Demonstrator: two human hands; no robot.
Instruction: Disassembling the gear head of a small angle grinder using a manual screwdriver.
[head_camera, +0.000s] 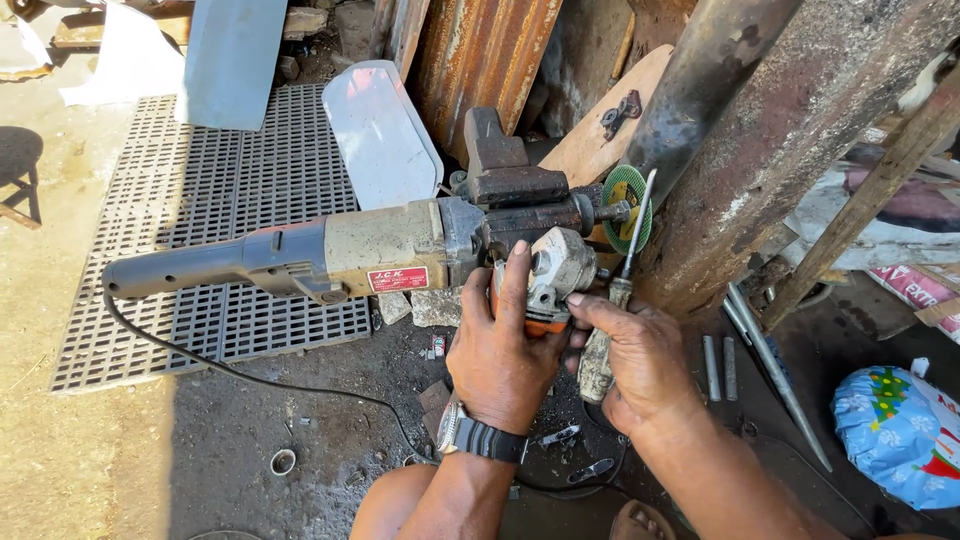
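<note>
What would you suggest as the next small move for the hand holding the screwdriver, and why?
Probably tilt the screwdriver down toward the small grinder head. Its tip points up and away, while the left hand already grips that head and the right hand rests a fingertip on it.

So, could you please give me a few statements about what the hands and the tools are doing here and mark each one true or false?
1. The left hand grips a small grinder. True.
2. The right hand holds a hammer. False: it holds a screwdriver, with the shaft pointing up.
3. A watch is on the left wrist. True.
4. The big grinder lies on a wooden table. False: it sits clamped in a vise, its handle out over a plastic grate.
5. A green disc sits behind the screwdriver shaft. True.
</note>
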